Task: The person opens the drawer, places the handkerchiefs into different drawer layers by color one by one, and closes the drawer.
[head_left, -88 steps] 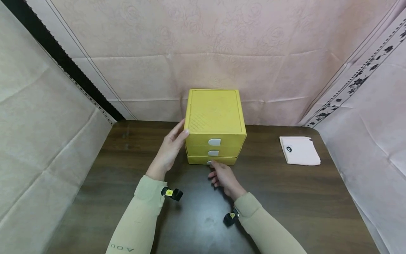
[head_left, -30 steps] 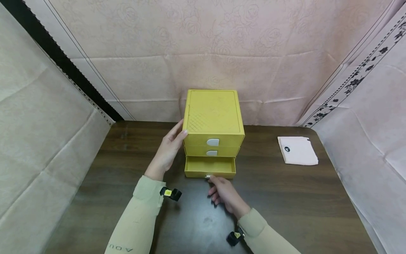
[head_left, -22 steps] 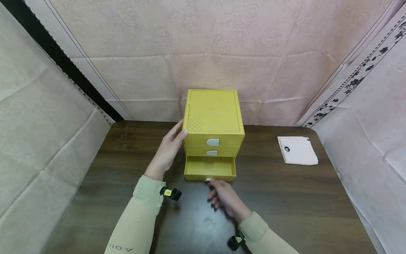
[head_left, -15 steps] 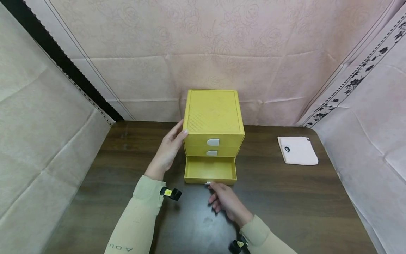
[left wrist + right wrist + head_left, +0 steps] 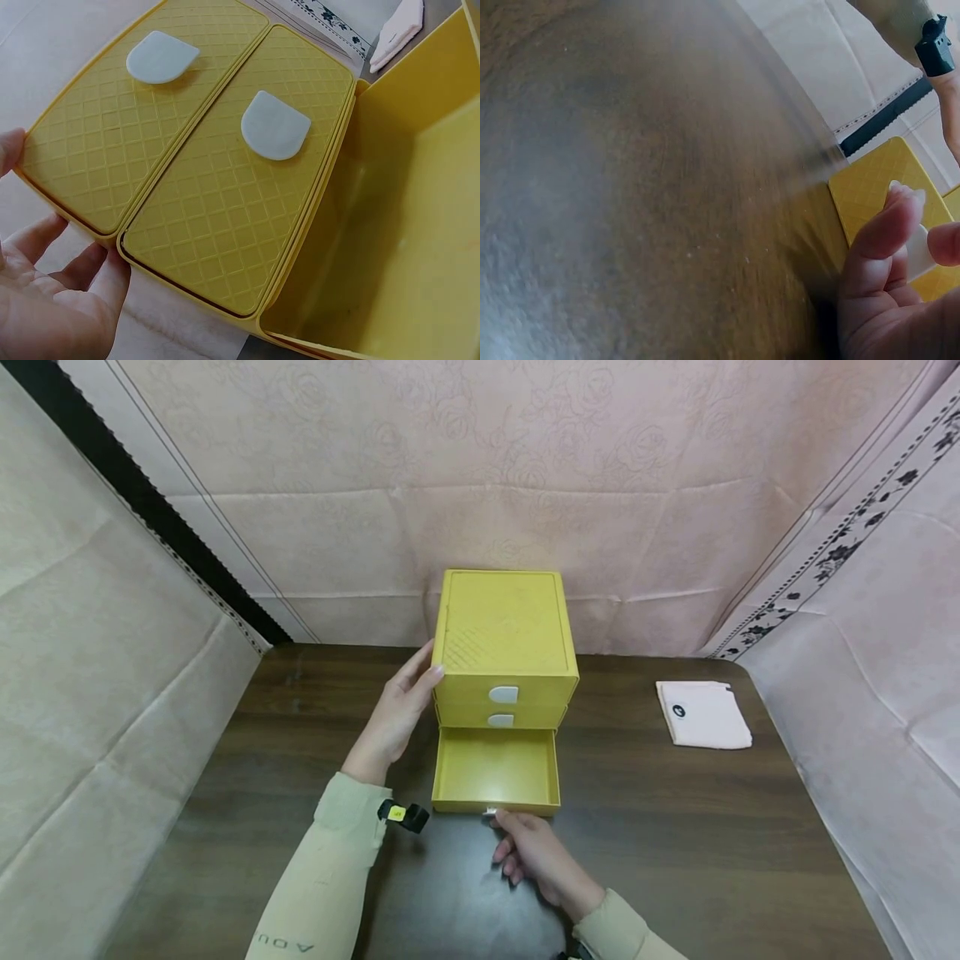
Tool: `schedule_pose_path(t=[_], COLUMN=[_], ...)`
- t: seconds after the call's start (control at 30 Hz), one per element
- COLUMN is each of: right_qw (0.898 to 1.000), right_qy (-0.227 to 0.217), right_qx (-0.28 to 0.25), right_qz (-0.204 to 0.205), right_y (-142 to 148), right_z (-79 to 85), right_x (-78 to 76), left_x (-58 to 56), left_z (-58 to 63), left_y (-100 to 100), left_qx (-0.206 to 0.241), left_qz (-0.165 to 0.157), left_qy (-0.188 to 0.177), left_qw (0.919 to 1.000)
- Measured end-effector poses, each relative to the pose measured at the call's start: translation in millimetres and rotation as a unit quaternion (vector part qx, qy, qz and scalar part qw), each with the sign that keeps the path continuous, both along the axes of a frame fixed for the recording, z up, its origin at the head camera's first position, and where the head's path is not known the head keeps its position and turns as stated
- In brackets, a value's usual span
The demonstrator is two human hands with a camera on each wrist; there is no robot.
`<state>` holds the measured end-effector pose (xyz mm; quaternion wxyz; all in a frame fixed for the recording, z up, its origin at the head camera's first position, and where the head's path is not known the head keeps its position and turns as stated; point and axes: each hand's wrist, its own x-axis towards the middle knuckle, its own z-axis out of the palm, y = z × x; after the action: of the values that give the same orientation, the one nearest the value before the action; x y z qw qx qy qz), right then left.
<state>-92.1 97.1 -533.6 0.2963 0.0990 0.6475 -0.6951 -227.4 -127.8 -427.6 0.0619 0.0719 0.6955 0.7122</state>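
Note:
A yellow drawer cabinet [image 5: 506,622] with white pull tabs stands on the table against the back cloth. Its bottom drawer [image 5: 495,768] is pulled far out, and the inside shows bare. My right hand [image 5: 543,860] pinches the white tab [image 5: 919,255] of that drawer between thumb and fingers. On the cabinet's left side rests my left hand [image 5: 393,718], the thumb by the front corner. In the left wrist view its fingertips touch the side wall, close by the upper drawer [image 5: 97,135] and the middle drawer [image 5: 232,202], both closed.
A folded white cloth [image 5: 703,714] with a small dark round mark lies on the brown wooden table [image 5: 637,827] to the right. Pale patterned cloth walls [image 5: 480,468] enclose the back and both sides.
The bottom drawer has slid out toward the front, from nearly closed to far out, with my right hand moving back along with it. The left hand has stayed on the cabinet's side.

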Motion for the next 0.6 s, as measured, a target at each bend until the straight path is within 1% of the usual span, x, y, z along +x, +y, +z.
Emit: schedule_pose_path(t=[0.23,0.37,0.47,0.6], right_qw=[1.0,1.0,1.0,0.998], right_qy=[0.007,0.012,0.021,0.042], right_qx=[0.008,0.009,0.013,0.027], right_qz=[-0.002,-0.001,0.008,0.03], right_y=[-0.1,0.3,2.4,9.2], right_z=[-3.9,-4.2,-3.6,-2.4], right_x=[1.6,3.1,3.1,1.7], left_x=[0.2,-0.4,-0.1,0.4], left_z=[-0.1,-0.3,0.2,0.8], left_y=[-0.8,-1.1,-1.0,-0.5], left_qx=[-0.001,0.001,-0.001,0.0], left_qz=[-0.003,-0.007,-0.007,-0.008], left_qy=[-0.005,0.001,0.004,0.002], left_qw=[1.0,1.0,1.0,1.0])
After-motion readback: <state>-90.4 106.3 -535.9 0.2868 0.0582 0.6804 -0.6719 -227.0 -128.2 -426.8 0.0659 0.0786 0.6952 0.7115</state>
